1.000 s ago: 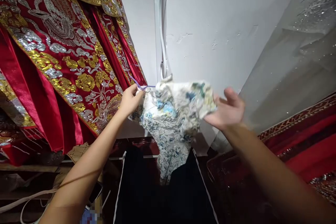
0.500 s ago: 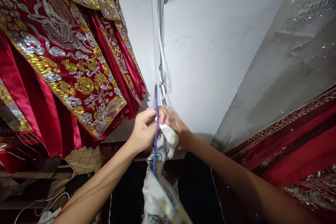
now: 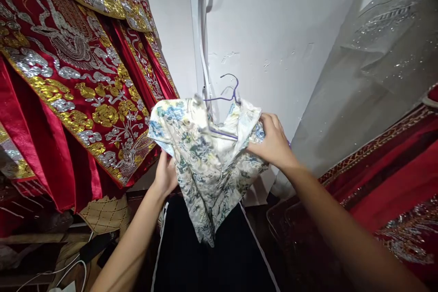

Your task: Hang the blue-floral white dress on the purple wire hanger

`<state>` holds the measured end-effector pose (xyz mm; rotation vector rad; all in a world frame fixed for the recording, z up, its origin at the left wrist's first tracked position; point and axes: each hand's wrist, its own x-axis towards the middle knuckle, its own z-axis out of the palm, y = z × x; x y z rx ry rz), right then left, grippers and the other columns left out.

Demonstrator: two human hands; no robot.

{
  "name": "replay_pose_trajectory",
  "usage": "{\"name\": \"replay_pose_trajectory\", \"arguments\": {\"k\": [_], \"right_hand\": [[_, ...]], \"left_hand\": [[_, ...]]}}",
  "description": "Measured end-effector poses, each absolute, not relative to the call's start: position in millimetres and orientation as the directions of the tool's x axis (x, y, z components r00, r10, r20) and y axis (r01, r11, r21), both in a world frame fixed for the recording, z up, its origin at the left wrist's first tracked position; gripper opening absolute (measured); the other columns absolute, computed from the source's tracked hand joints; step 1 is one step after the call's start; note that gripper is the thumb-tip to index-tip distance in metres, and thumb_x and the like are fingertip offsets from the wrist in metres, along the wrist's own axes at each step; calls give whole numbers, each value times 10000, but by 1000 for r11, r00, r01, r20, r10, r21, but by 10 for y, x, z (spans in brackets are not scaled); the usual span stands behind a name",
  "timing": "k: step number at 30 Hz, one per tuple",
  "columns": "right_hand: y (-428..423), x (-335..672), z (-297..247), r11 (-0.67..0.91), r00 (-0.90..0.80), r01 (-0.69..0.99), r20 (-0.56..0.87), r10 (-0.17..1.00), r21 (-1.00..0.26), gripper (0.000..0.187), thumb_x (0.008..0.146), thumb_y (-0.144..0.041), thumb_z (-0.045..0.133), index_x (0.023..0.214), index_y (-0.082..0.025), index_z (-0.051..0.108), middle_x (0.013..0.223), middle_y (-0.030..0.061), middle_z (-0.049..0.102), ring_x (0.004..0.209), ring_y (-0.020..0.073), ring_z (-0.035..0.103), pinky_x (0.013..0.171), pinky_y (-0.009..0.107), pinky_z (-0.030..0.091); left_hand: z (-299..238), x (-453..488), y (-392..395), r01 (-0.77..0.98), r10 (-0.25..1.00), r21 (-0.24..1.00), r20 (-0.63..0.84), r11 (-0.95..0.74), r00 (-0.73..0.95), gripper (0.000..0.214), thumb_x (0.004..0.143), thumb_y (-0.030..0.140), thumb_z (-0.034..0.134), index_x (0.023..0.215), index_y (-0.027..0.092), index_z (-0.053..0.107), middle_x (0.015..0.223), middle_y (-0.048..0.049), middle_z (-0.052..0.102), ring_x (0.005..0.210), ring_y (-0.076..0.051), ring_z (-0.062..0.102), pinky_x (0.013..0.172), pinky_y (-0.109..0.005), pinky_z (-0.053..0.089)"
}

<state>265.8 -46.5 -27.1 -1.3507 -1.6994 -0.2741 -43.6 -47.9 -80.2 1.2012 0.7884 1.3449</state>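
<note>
A small white garment with a blue and green floral print (image 3: 205, 159) hangs on a purple wire hanger (image 3: 227, 93), held up in front of a white wall. My left hand (image 3: 166, 173) is under the garment's left side, its fingers mostly hidden behind the cloth. My right hand (image 3: 272, 141) is closed on the garment's right shoulder, pinching the fabric. The hanger's hook sticks up above the collar.
Red robes with gold and silver embroidery (image 3: 78, 82) hang at the left. A grey sparkly fabric (image 3: 376, 68) and more red cloth (image 3: 393, 182) are on the right. A black garment with white trim (image 3: 212, 260) lies below. White straps (image 3: 201, 32) hang down the wall.
The garment was bunched between both hands with the hanger edge-on; now it is spread open and facing me, my hands have moved apart to its two sides.
</note>
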Motion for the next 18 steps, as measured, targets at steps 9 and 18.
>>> {"name": "replay_pose_trajectory", "arguments": {"k": [9,18], "right_hand": [[-497,2331,-172,440,-260,895,708,657,-80,792,651,-403,696,1372,-190,448,1366,183,453,1259,425,429,1028,554,359],[-688,2586,-976,208,145,897,703,696,-390,671,745,-512,689,1345,-260,526,1454,160,410,1330,448,364,1048,631,300]], "left_hand": [[-1808,-310,-979,-249,970,953,-125,175,207,709,625,409,905,1255,163,693,1321,-146,680,1351,-370,535,1211,-486,325],[-1943,-291,-1253,-351,987,923,-159,159,31,795,651,353,892,1375,198,600,1365,-158,649,1343,-367,545,1174,-483,382]]}}
